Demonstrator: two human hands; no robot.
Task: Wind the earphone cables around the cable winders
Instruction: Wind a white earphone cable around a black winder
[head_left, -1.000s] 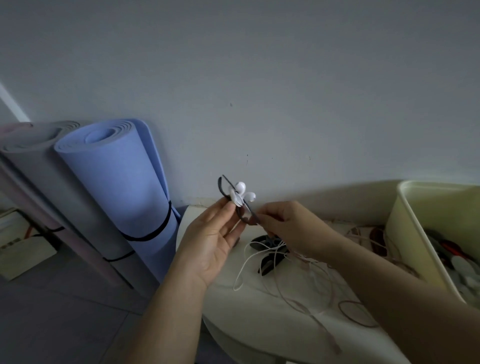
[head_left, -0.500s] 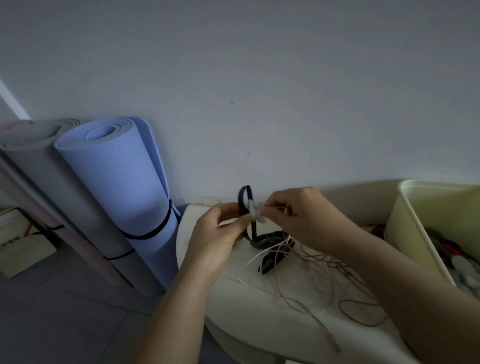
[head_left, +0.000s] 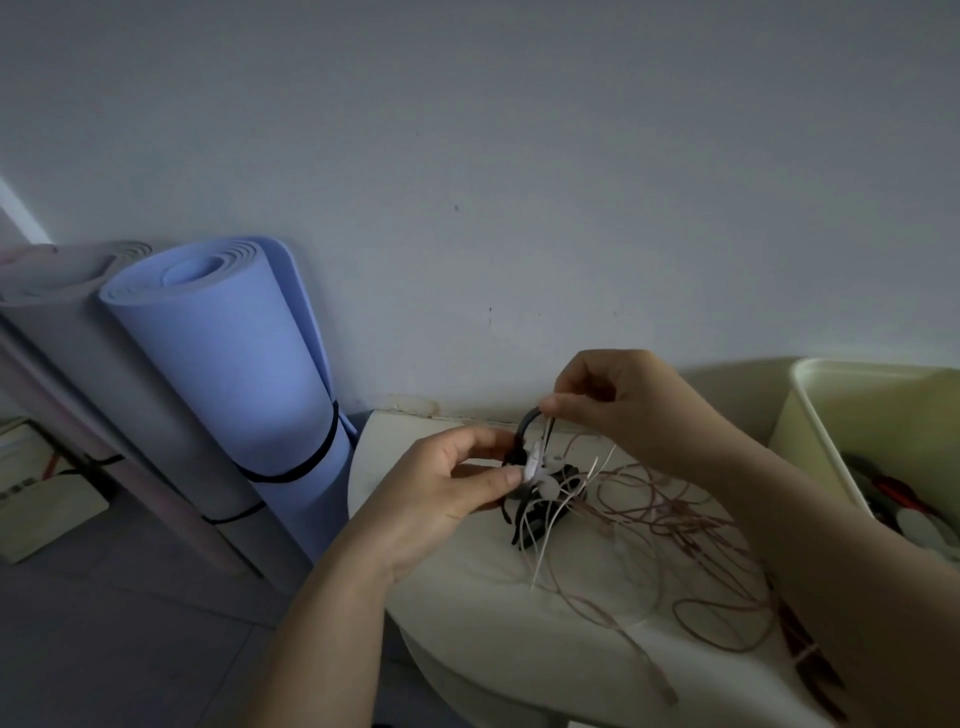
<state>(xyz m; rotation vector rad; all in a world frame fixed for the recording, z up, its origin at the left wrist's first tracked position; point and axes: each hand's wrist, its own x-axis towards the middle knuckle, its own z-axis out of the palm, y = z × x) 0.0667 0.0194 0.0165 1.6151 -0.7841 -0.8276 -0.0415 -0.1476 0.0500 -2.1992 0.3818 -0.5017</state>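
Observation:
Above the white table (head_left: 467, 613), my left hand (head_left: 441, 493) pinches a black cable winder strap (head_left: 522, 431) together with the white earbuds (head_left: 543, 473) of an earphone. My right hand (head_left: 623, 405) pinches the strap's upper end and the thin white cable (head_left: 550, 525), which hangs down to the table. More black winders (head_left: 535, 525) lie on the table just under my hands. A tangle of pinkish-brown earphone cables (head_left: 675, 519) spreads over the table to the right.
A cream plastic bin (head_left: 810, 415) holding small items stands at the right. A blue rolled mat (head_left: 234, 374) and a grey rolled mat (head_left: 78, 353) lean against the wall at the left. The table's rounded edge drops to a grey floor.
Both hands have come down closer to the table. The black strap was bent from a straight slant into a loop, and my right hand rose to its upper end.

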